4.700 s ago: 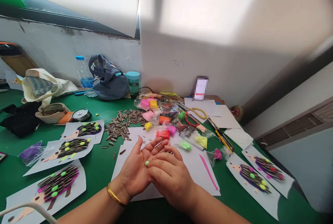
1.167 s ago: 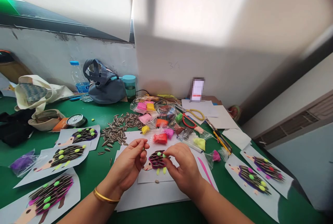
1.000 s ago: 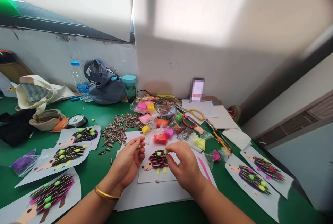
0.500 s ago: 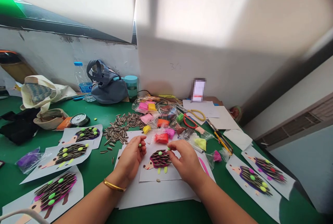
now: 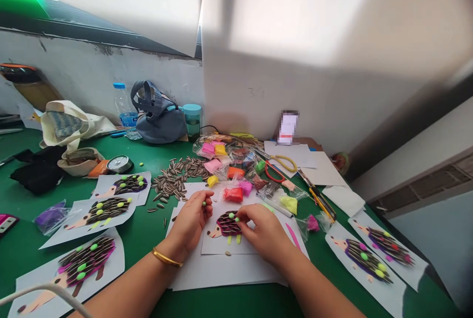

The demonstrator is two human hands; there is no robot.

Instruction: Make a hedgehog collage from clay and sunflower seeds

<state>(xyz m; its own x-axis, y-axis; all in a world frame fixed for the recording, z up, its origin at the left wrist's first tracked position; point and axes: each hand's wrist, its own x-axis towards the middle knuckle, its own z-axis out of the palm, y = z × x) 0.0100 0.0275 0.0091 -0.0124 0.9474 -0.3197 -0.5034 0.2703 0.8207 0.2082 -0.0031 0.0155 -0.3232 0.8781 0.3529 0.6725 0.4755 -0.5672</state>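
1. The left hand (image 5: 188, 222) is curled, with a small green ball (image 5: 204, 204) held at its fingertips, beside the card.
2. The hedgehog card (image 5: 218, 248) lies flat between the hands, on white sheets (image 5: 221, 276). It has a pinkish face at the left, a back of seeds, and yellow-green legs; one loose seed (image 5: 228, 253) lies just below the legs.
3. The right hand (image 5: 264, 231) bends thumb and forefinger to the back's right side, at a green dot (image 5: 237, 219); whether they grip it, I cannot tell. Another dot (image 5: 231, 215) sits just to its left. The step in hand looks like setting dots on the seeds.
4. The next move calls for a light, straight press, since a sideways push could shift the seeds; the other ball needs only a loose hold.
5. On the green table (image 5: 207, 305), a purple clay bag (image 5: 51, 217) and three similar cards (image 5: 117, 254) lie at the left.
6. Towards the middle come a seed pile (image 5: 173, 180), bright clay packets (image 5: 233, 194) and yellow-handled scissors (image 5: 284, 161).
7. At the right are a utility knife (image 5: 320, 199) and two more cards (image 5: 391, 298).
8. Along the pale, scuffed wall (image 5: 84, 76) stand a bottle (image 5: 127, 118), a blue-grey bag (image 5: 162, 125) and, farther right, a tilted phone (image 5: 288, 128), its screen blurred.
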